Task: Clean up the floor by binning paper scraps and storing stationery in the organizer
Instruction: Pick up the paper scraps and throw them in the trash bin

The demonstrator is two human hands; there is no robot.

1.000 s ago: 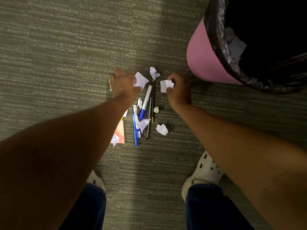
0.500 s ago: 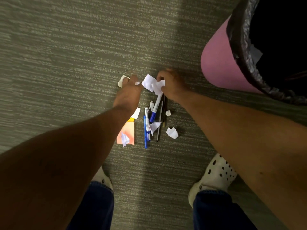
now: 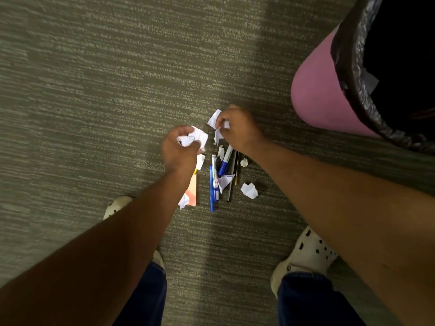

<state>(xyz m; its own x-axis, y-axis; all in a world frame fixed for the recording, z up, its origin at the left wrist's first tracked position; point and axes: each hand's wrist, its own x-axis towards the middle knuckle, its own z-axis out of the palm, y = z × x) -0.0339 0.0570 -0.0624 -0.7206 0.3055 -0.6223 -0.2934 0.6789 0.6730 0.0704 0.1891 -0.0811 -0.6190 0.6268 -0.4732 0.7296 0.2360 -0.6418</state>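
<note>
1. Down on the carpet [image 3: 94, 114], both hands are grabbing paper: left hand [image 3: 180, 149] is closed round crumpled scraps [image 3: 195, 138], right hand [image 3: 237, 129] pinches a few white bits [image 3: 214, 118].
2. Pens [image 3: 213, 184] and loose scraps [image 3: 249, 190] lie just below the hands.
3. Pink bin [image 3: 315, 95] sits off to the right, black liner, paper inside.
</note>
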